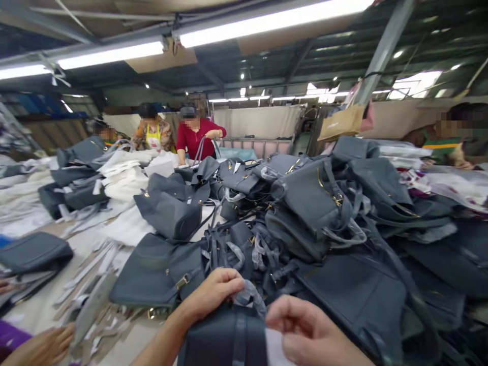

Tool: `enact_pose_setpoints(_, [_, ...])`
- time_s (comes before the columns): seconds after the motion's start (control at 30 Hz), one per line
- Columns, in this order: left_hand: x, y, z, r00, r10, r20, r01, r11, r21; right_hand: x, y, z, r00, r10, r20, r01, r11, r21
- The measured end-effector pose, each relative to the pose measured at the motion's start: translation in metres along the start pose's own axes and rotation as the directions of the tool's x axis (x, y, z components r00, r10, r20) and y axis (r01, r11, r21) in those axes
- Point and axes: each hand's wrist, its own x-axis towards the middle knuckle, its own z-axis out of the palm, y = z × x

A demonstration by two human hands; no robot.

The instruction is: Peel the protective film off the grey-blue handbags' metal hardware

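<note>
A dark blue-grey handbag [224,338] is upright right in front of me, with a strap running down its middle. Its arched handle [251,294] is wrapped in clear plastic. My left hand [215,291] is closed at the top of the bag, fingers curled against the left side of the handle. On the right, my right hand [305,328] has its fingers curled in beside the handle; what they pinch, if anything, is hidden. A white sheet [277,346] shows between the bag and my right hand.
Blue-grey handbags are heaped ahead and right [308,203]. Another bag [152,269] lies just left. Loose strips [102,330] and white wrapping [124,178] cover the left side. A co-worker's hand [49,343] is at lower left; several people work across the table.
</note>
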Motion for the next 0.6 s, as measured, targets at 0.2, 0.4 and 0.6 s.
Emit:
enact_pose_setpoints(0.2, [0.002, 0.000, 0.003, 0.984, 0.096, -0.150, -0.097, 0.995, -0.001, 0.044, -0.006, 0.025, 0.980, -0.101, -0.174, 0.086, 0.992, -0.095])
enact_pose_setpoints(0.4, [-0.071, 0.015, 0.001, 0.805, 0.422, -0.417, -0.277, 0.888, 0.366, 0.007, 0.002, -0.007, 0.918, -0.065, -0.391, 0.087, 0.995, 0.039])
enact_pose_setpoints(0.6, [-0.147, -0.027, 0.017, 0.951, -0.095, -0.295, 0.233, 0.848, 0.477, -0.061, 0.025, -0.067, 0.746, 0.122, -0.655, 0.027, 0.977, 0.212])
